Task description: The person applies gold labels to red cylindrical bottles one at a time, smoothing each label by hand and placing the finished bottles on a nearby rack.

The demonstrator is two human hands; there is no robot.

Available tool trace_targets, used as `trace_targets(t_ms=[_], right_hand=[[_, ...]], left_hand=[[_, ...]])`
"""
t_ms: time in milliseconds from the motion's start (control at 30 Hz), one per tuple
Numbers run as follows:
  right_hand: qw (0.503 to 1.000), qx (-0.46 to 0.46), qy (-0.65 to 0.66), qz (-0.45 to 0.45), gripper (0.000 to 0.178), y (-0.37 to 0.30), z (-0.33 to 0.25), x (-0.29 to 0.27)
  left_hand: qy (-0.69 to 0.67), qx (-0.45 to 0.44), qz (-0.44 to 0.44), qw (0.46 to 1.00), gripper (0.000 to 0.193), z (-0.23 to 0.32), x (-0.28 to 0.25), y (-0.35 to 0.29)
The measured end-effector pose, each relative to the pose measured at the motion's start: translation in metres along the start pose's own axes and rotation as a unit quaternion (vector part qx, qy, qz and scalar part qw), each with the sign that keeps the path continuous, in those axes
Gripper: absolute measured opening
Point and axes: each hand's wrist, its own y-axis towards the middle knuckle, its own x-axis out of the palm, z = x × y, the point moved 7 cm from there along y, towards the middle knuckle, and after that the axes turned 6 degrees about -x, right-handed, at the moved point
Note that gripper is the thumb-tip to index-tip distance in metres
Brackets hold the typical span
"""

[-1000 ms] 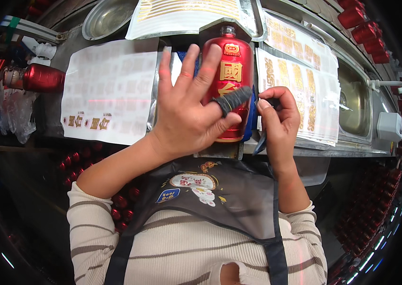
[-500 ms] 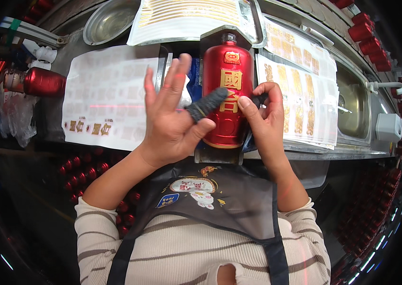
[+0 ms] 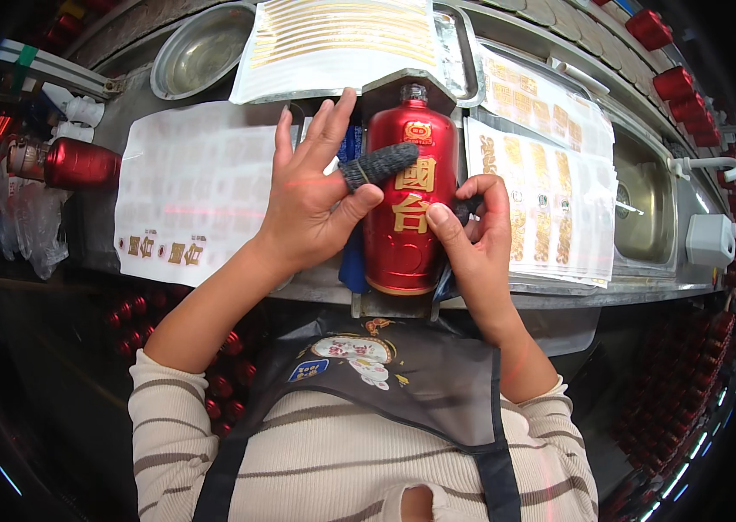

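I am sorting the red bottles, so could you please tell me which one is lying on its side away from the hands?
The red bottle at the far left, on its side, untouched. The other red bottle lies between both hands.

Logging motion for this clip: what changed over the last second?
The left hand slid left, its grey-sleeved finger now on the red bottle's upper face. The right hand shifted onto the bottle's right side. Bottle and label sheets stayed put.

A second red bottle [image 3: 80,163] lies at the far left. A round metal bowl [image 3: 201,52] stands behind. A white box [image 3: 710,239] sits at the right, beside a sink [image 3: 646,209].
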Motion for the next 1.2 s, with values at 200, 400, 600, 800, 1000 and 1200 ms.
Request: trace_targets(t_ms=[200, 400, 600, 800, 1000, 1200], right_hand=[[1.000, -0.020, -0.021, 0.002, 0.039, 0.001, 0.001, -0.001], [0.999, -0.021, -0.027, 0.008, 0.040, 0.000, 0.004, -0.003], [1.000, -0.024, -0.019, 0.002, 0.039, 0.002, 0.004, -0.002], [0.999, -0.050, 0.008, -0.008, 0.029, 0.028, -0.013, -0.008], [0.997, -0.064, -0.039, -0.005, 0.032, 0.066, -0.022, 0.005], [0.999, -0.044, -0.029, -0.006, 0.034, 0.070, -0.022, 0.005]], left_hand=[[0.037, 0.063, 0.006, 0.997, 0.048, 0.011, -0.002, 0.018], [-0.007, 0.031, 0.027, 0.999, 0.044, 0.006, 0.009, 0.034], [-0.175, -0.133, 0.078, 0.972, 0.035, -0.012, 0.001, 0.031], [-0.454, -0.366, 0.058, 0.810, 0.027, -0.019, 0.017, 0.021], [-0.543, -0.321, 0.088, 0.771, 0.026, 0.000, 0.031, 0.029], [-0.496, -0.335, 0.077, 0.798, 0.023, -0.011, 0.039, 0.026]])
